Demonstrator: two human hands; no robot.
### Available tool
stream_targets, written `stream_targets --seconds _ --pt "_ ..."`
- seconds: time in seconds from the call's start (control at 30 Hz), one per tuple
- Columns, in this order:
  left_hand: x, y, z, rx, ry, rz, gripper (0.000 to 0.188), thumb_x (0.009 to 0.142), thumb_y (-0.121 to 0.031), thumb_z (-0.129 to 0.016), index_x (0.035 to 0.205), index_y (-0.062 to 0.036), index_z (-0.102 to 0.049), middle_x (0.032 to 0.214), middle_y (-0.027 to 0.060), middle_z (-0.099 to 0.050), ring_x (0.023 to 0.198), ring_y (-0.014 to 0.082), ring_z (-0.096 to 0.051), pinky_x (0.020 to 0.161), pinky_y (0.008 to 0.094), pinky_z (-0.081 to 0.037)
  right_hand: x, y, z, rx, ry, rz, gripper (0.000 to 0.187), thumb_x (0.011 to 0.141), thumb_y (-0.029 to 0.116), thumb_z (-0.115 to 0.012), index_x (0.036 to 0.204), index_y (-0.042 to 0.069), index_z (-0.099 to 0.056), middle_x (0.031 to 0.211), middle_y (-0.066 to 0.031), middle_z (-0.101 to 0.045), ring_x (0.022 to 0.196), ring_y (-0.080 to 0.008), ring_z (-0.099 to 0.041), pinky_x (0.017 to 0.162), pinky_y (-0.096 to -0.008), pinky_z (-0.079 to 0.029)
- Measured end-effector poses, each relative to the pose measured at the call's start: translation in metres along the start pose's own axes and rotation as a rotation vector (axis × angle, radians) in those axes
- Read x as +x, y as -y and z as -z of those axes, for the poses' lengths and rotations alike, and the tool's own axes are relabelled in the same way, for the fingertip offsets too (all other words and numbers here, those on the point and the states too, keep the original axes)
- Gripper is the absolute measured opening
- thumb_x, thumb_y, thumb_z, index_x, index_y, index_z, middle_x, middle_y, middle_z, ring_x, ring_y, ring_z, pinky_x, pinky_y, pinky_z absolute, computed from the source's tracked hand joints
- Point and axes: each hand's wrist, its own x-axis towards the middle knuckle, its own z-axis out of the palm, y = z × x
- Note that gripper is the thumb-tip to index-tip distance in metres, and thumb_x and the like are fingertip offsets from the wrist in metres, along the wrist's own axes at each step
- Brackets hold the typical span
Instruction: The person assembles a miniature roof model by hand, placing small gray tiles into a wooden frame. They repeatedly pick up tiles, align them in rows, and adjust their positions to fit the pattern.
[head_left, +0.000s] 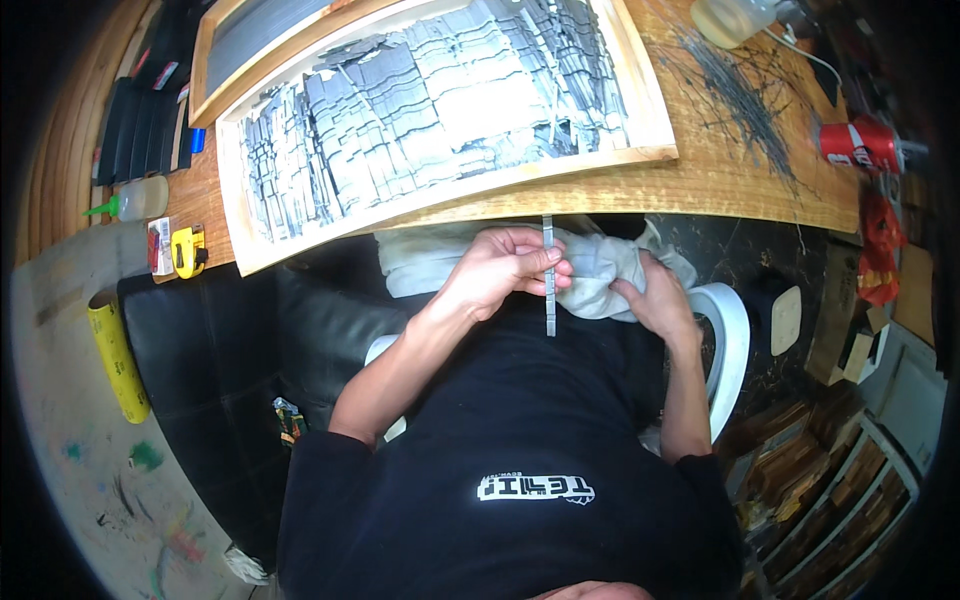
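Observation:
My left hand [500, 272] pinches a thin, narrow grey segmented strip [550, 300] between thumb and fingers. The strip points upright in the picture, its top end near the table's front edge. My right hand [662, 300] is closed on a crumpled whitish cloth [600, 292] lying over my lap. Just beyond both hands, a wooden-framed panel [440, 205] rests on the table. Grey and black strips cover much of its white surface in rows, with bright white patches between them.
Loose dark strips [745, 95] lie on the wooden table [790, 175] at right, near a red can [860, 147] and a plastic container [733, 20]. At left are a green-tipped bottle [142, 200] and a small yellow tool [188, 252]. A white chair arm [735, 345] curves beside me.

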Motion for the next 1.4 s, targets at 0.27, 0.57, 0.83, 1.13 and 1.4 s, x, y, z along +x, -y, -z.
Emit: stream_targets --seconds 0.27,0.57,0.83,1.13,1.4 --pt "0.024 0.028 -0.012 0.146 0.031 0.081 0.012 0.1 -0.008 -0.075 0.106 0.0022 -0.076 0.092 0.0121 -0.08 0.082 0.0186 -0.08 0.064 0.0274 -0.061 -0.001 0.005 -0.009 1.114 0.14 0.229 0.055 0.09 0.014 -0.082 0.138 -0.006 -0.062 0.124 -0.0131 -0.067 0.113 -0.0204 -0.066 0.101 -0.0339 -0.051" --pt "0.059 0.04 -0.035 0.477 0.016 0.032 0.01 0.087 0.012 -0.068 0.089 0.0069 -0.076 0.081 0.0139 -0.077 0.07 0.0193 -0.076 0.061 0.0304 -0.062 0.026 0.018 -0.032 1.193 0.345 0.065 0.023 0.095 0.008 -0.078 0.115 -0.003 -0.072 0.099 -0.0076 -0.076 0.08 -0.014 -0.071 0.069 -0.03 -0.06" --pt "0.064 0.023 -0.04 0.364 0.063 0.196 0.008 0.095 0.002 -0.071 0.096 0.0073 -0.076 0.088 0.0163 -0.079 0.075 0.0223 -0.078 0.061 0.0286 -0.062 0.039 0.012 -0.022 0.993 0.274 0.009 0.017 0.097 0.015 -0.076 0.098 -0.002 -0.076 0.084 -0.0057 -0.076 0.073 -0.0097 -0.066 0.066 -0.0281 -0.054" --pt "0.028 0.006 -0.039 0.162 0.181 0.142 0.013 0.101 -0.009 -0.075 0.106 0.0029 -0.073 0.095 0.0157 -0.079 0.084 0.0253 -0.08 0.072 0.0333 -0.067 0.052 0.0 -0.024 0.506 -0.234 0.005 0.036 0.094 0.021 -0.079 0.113 -0.008 -0.072 0.095 -0.0225 -0.078 0.083 -0.034 -0.075 0.076 -0.0427 -0.057" --pt "-0.039 -0.021 -0.041 0.031 0.003 -0.104 0.022 0.104 -0.014 -0.073 0.117 0.004 -0.074 0.102 0.0167 -0.08 0.09 0.0232 -0.08 0.077 0.0321 -0.067 -0.015 0.074 0.024 0.89 0.01 0.261 0.023 0.106 0.012 -0.068 0.123 -0.001 -0.074 0.107 -0.0057 -0.072 0.09 -0.0108 -0.065 0.077 -0.027 -0.053"
